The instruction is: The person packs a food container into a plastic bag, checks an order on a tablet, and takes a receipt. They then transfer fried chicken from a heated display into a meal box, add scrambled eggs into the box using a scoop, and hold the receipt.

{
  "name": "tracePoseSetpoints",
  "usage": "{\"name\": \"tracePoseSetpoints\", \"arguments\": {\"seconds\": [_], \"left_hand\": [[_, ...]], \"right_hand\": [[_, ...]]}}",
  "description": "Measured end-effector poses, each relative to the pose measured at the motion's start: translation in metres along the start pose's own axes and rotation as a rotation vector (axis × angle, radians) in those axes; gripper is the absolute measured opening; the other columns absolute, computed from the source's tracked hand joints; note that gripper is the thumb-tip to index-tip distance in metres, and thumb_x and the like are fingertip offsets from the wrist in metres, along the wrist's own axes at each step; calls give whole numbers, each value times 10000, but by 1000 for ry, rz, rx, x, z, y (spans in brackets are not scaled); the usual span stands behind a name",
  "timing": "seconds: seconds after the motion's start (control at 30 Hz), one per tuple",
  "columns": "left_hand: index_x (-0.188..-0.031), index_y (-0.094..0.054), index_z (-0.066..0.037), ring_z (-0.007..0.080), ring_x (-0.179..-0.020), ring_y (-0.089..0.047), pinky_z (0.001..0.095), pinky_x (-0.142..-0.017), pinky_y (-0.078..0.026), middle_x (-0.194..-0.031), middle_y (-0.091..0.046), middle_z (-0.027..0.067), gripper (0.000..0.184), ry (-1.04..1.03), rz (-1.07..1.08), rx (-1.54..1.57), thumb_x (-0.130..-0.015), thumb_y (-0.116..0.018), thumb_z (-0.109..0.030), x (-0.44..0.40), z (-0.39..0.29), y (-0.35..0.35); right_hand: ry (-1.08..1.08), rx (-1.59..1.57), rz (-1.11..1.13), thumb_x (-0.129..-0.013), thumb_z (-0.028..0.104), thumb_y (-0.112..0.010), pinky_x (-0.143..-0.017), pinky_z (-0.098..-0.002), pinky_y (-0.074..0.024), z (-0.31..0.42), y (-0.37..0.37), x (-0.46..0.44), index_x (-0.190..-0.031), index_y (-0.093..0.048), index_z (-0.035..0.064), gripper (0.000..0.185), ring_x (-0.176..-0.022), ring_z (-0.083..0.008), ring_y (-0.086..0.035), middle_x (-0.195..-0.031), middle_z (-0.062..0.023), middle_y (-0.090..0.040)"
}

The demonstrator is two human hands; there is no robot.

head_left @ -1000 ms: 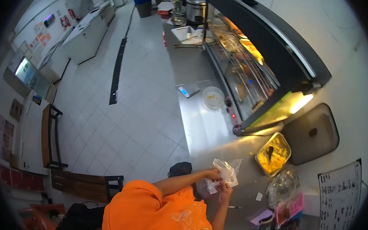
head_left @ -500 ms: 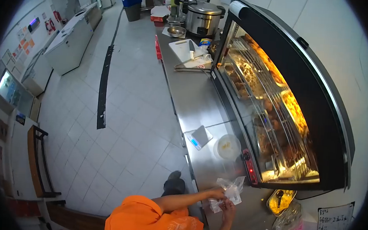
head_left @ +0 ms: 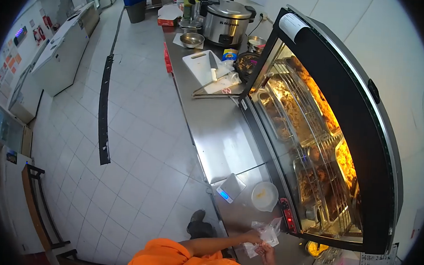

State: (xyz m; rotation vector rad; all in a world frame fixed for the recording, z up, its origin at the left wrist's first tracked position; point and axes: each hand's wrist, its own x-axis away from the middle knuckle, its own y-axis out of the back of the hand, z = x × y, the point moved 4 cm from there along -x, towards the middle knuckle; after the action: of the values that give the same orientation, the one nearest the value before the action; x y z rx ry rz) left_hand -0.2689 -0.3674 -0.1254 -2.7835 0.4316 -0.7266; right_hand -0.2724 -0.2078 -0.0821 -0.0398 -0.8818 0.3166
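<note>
My left hand (head_left: 251,236) and my right hand (head_left: 265,254) are close together over the steel counter, both with fingers closed on a clear plastic bag (head_left: 268,231). The crumpled, see-through bag stands up above my fingers, and part of it hangs below my left hand. Fine finger detail is too small to make out. Just beyond the bag is a round white plastic tub (head_left: 265,196) with yellowish residue inside. Beside it lies a small kitchen scale (head_left: 231,187) with a lit blue display.
A lit glass food warmer (head_left: 312,153) with trays of food stands along the counter's right side. A tray of yellow food (head_left: 316,248) sits near my right hand. Farther up are a knife (head_left: 212,66) on a white cutting board (head_left: 199,66) and a rice cooker (head_left: 227,24).
The view has shifted, so the counter things appear lower. My hands stay together on the bag, and the tray of yellow food is now more hidden by the warmer.
</note>
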Motion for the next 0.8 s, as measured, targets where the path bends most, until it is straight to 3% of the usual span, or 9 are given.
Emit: {"name": "tracePoseSetpoints", "arguments": {"seconds": [0.07, 0.2, 0.27, 0.8], "left_hand": [[-973, -660, 83, 205, -731, -670, 323, -598, -570, -907, -691, 139, 466, 27, 18, 2, -767, -679, -335, -8, 8, -2], [-980, -664, 81, 203, -718, -674, 320, -558, -557, -919, -691, 161, 490, 53, 90, -87, -766, -674, -360, 1, -8, 4], [-1032, -672, 38, 197, -823, -678, 345, -654, -555, -933, -693, 155, 506, 133, 171, -256, -823, -623, -419, -5, -2, -1], [-1041, -672, 28, 193, -841, -669, 342, -684, -545, -953, -689, 151, 497, 84, 201, -168, -830, -615, -419, -14, -7, 6]], "right_hand": [[4, -46, -10, -898, 173, -641, -679, -360, -577, -3, 4, 0, -922, -610, 19, 159, -677, -190, -648, -742, -83, -642], [12, -130, -72, -899, 169, -636, -674, -362, -579, -10, 2, 4, -928, -607, 20, 155, -683, -188, -652, -747, -84, -641], [17, -116, -99, -896, 207, -646, -682, -353, -589, -16, 6, 4, -921, -608, 61, 154, -696, -160, -657, -757, -42, -641], [77, -127, -218, -900, 221, -641, -639, -328, -591, -24, 20, 11, -925, -622, 41, 182, -654, -174, -659, -761, -58, -656]]}}
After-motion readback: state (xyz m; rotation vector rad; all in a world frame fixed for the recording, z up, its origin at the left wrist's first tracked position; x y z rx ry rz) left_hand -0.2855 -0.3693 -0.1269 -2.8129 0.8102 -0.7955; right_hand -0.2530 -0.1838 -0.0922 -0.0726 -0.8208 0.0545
